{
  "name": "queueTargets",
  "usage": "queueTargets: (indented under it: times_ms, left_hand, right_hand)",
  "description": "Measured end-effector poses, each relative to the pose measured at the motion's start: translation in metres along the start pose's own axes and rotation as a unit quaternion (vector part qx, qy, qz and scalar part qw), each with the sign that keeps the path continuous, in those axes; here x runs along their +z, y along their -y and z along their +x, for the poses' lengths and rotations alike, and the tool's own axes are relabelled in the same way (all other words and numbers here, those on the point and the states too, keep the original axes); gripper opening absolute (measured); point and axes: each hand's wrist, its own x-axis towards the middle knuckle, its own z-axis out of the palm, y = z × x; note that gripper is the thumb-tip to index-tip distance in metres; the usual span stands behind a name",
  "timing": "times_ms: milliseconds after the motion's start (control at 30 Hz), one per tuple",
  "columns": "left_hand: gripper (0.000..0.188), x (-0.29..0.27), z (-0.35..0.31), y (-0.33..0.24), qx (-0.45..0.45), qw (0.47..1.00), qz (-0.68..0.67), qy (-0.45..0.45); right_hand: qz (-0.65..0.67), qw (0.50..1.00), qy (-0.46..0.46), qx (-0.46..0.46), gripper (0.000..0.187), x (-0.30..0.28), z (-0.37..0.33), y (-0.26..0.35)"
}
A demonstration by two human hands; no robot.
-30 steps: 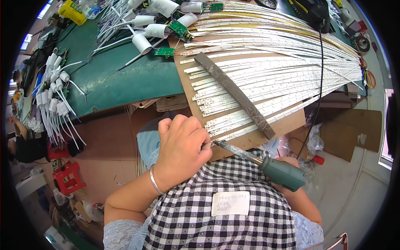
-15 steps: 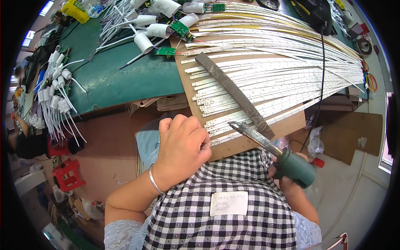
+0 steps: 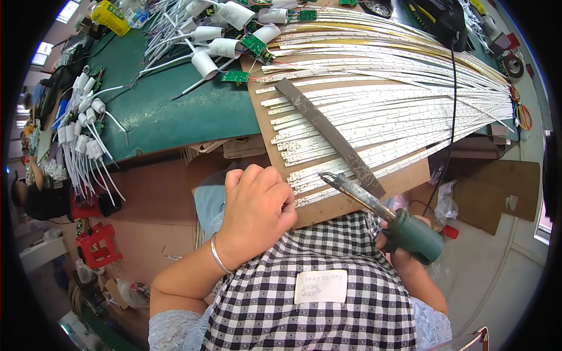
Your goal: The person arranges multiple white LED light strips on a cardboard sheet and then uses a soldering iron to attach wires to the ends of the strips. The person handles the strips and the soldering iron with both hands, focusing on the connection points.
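Note:
My right hand [image 3: 405, 262] grips a soldering gun [image 3: 414, 235] by its green handle. The gun's dark metal tip points up and left, above the near ends of thin white LED strips [image 3: 374, 114]. My left hand [image 3: 257, 202] is closed, fingers curled at the near left edge of a brown board [image 3: 328, 213], right beside the strip ends. Whatever the curled fingers may hold is hidden. Many strips lie fanned over the board, and a flat dark bar [image 3: 328, 133] rests diagonally across them.
White cylindrical housings [image 3: 224, 48] with wires and green circuit boards [image 3: 235, 76] lie at the table's back. More wired housings [image 3: 82, 128] hang over its left edge. A black cable [image 3: 455, 105] drops on the right. A red stool [image 3: 96, 245] stands on the floor; a person [image 3: 44, 196] is far left.
Both hands and the soldering gun stay almost in place. The view has shifted slightly, so the table and its things appear a little lower.

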Motion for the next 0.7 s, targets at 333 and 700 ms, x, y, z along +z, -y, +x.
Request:
queueTargets:
  times_ms: [333,700]
  left_hand:
    - [0.013,0.000,-0.001,0.000,-0.004,1.000,-0.003,-0.006]
    - [0.014,0.002,-0.004,0.000,-0.007,1.000,-0.002,-0.010]
  right_hand:
    - [-0.010,1.000,0.026,-0.005,0.042,-0.002,0.003,0.000]
    - [-0.015,0.999,0.039,0.003,0.046,0.001,0.007,0.007]
